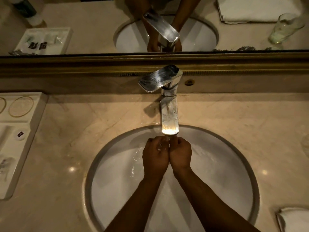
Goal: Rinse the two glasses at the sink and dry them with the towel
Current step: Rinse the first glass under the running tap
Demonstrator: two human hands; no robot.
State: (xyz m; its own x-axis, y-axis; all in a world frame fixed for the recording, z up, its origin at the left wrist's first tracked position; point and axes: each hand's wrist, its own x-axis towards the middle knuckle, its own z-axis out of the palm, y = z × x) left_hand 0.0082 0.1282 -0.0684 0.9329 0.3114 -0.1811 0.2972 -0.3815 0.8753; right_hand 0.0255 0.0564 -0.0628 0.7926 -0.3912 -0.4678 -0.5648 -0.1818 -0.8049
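fingers [151, 140] of both hands curl together under the tap [169, 118], over the sink [217, 164]; whether they grip a glass, i cannot tell. left hand [155, 156] touches right hand [181, 154]. towel [292, 218] lies at the counter's right edge.

Two hands: left [154, 155], right [181, 154]. One tap [169, 114]. One sink [225, 173]. One towel [294, 218]. One tray [18, 131].

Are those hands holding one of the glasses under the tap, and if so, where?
It cannot be told. The left hand and right hand are cupped together under the faucet; no glass shows between them.
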